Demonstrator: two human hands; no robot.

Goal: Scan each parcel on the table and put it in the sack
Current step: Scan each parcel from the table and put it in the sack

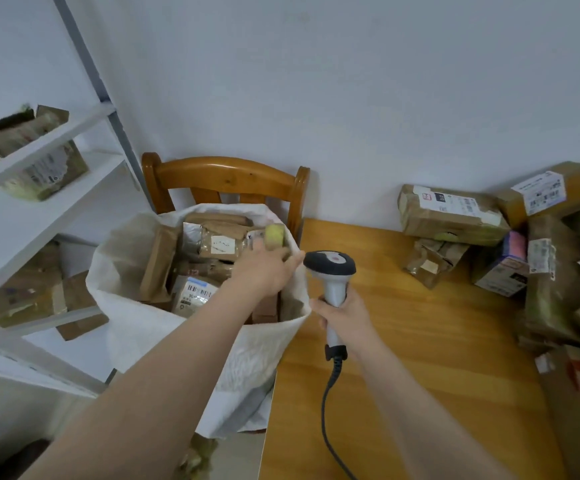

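Observation:
A white woven sack (143,327) stands open on a wooden chair left of the table, filled with several brown parcels. My left hand (264,268) reaches over the sack's mouth, fingers at a small parcel with a yellow-green end (274,235) lying on top of the pile; whether they grip it I cannot tell. My right hand (345,315) grips the handle of a grey and black barcode scanner (332,268), held upright over the table's left edge, its cable trailing toward me. Several taped brown parcels (451,214) lie piled at the table's far right.
The wooden table (403,358) has bare surface in its middle and front. The chair back (222,174) rises behind the sack against the wall. White shelving (39,216) at the left holds more boxes. A large carton (579,393) sits at the table's right edge.

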